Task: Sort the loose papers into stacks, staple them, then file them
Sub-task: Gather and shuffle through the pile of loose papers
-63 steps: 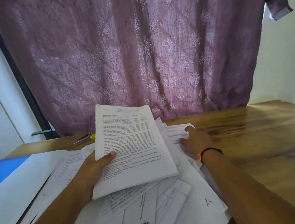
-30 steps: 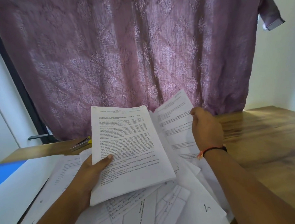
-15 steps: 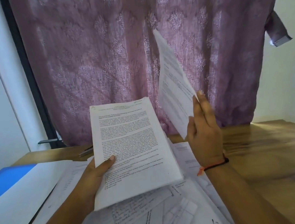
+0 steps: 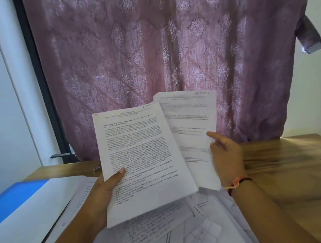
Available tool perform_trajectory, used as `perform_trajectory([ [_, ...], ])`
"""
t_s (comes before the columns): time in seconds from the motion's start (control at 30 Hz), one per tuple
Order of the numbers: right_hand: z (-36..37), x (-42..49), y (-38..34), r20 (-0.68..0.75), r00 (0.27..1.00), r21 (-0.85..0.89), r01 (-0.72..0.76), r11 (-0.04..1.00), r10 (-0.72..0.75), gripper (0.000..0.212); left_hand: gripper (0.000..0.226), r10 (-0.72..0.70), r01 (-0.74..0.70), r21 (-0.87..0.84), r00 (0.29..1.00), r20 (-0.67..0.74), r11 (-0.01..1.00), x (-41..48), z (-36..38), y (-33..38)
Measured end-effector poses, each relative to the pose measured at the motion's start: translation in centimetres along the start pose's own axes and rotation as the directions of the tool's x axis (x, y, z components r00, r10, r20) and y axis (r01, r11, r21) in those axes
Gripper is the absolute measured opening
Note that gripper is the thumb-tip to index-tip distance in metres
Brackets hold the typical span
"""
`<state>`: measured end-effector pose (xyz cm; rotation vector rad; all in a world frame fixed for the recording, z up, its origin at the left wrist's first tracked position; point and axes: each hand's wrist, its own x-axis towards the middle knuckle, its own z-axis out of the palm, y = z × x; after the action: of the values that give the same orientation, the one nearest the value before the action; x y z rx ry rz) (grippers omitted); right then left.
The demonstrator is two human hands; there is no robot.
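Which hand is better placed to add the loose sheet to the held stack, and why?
Right. The right hand pinches the sheet, whose edge sits behind the stack. The left hand is busy gripping that stack, so it likely just holds steady.

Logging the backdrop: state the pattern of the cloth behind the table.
The cloth is mauve with paler floral motifs; head view shows it best.

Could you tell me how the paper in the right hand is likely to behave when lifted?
The paper looks thin and light beside the stack, so it would probably droop if held flat. The right hand pinches one side edge, so it may bend or slip.
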<state>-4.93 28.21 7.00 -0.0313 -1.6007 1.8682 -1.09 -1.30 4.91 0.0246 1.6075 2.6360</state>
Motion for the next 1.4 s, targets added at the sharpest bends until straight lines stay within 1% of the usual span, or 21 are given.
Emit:
perform_trajectory([
  [0.07,-0.1,-0.1,0.4,0.062,0.996,0.004,-0.068,0.998,0.067,0.037,0.039,0.003,-0.003,0.003,1.000,-0.005,1.000,0.0,0.0,0.0],
  [0.2,-0.2,0.1,1.4,0.164,0.977,0.022,-0.143,0.989,0.138,0.039,0.041,-0.001,0.001,0.033,1.000,-0.011,0.999,0.1,0.0,-0.2],
  [0.33,0.0,-0.2,1.9,0.268,0.951,0.014,-0.165,0.986,0.155,0.041,0.044,-0.029,0.029,0.037,1.000,-0.005,0.999,0.2,-0.1,-0.3],
  [0.43,0.4,-0.3,2.4,0.343,0.925,-0.003,-0.171,0.985,0.162,0.040,0.038,-0.060,0.059,0.046,0.998,0.009,0.997,0.3,-0.1,-0.4],
  [0.57,1.3,-1.7,1.9,0.409,0.897,0.057,-0.210,0.976,0.169,0.037,0.032,-0.062,0.060,0.099,0.998,0.019,0.993,0.3,0.1,-1.0],
  [0.67,2.2,-2.7,1.9,0.440,0.870,0.051,-0.272,0.961,0.222,0.037,0.031,-0.023,0.022,0.178,1.000,0.007,0.984,0.5,0.1,-1.5],
  [0.7,2.4,-2.8,1.9,0.443,0.859,0.025,-0.298,0.954,0.256,0.040,0.032,-0.002,0.003,0.210,1.000,-0.007,0.978,0.7,0.0,-1.6],
  [0.77,2.3,-2.9,1.6,0.477,0.815,-0.060,-0.343,0.938,0.328,0.051,0.036,0.055,-0.041,0.279,0.998,-0.041,0.959,0.8,-0.1,-1.7],
  [0.8,2.2,-3.2,1.5,0.511,0.792,-0.100,-0.330,0.939,0.333,0.048,0.039,0.086,-0.066,0.317,0.995,-0.049,0.946,0.9,-0.1,-1.7],
  [0.83,2.2,-3.5,1.4,0.551,0.780,-0.119,-0.279,0.953,0.297,0.038,0.041,0.117,-0.093,0.347,0.992,-0.047,0.933,0.8,0.0,-1.7],
  [0.9,2.4,-3.9,1.3,0.548,0.816,-0.153,-0.119,0.981,0.185,0.017,0.040,0.173,-0.152,0.390,0.985,-0.021,0.908,0.7,0.3,-1.4],
  [0.97,2.4,-3.9,1.4,0.513,0.853,-0.165,-0.008,0.986,0.093,0.019,0.040,0.213,-0.204,0.424,0.977,0.026,0.882,0.6,0.6,-1.0],
  [1.03,2.5,-3.9,0.9,0.495,0.868,-0.139,0.040,0.989,0.034,0.024,0.038,0.252,-0.255,0.437,0.966,0.067,0.863,0.7,0.8,-0.6],
  [1.1,2.3,-3.7,0.8,0.503,0.864,-0.123,0.060,0.991,0.010,0.031,0.035,0.260,-0.268,0.424,0.963,0.078,0.865,0.8,0.8,-0.6],
  [1.17,1.9,-3.7,0.9,0.522,0.853,-0.146,0.091,0.985,-0.002,0.035,0.036,0.217,-0.234,0.429,0.972,0.089,0.872,0.8,0.8,-1.0],
  [1.27,1.6,-3.7,1.8,0.554,0.833,-0.218,0.133,0.967,0.010,0.035,0.034,0.177,-0.196,0.470,0.981,0.084,0.861,0.9,0.6,-1.7],
  [1.4,1.7,-3.6,1.7,0.544,0.839,-0.193,0.126,0.973,-0.001,0.032,0.033,0.194,-0.210,0.453,0.978,0.081,0.867,1.1,0.7,-1.7],
])
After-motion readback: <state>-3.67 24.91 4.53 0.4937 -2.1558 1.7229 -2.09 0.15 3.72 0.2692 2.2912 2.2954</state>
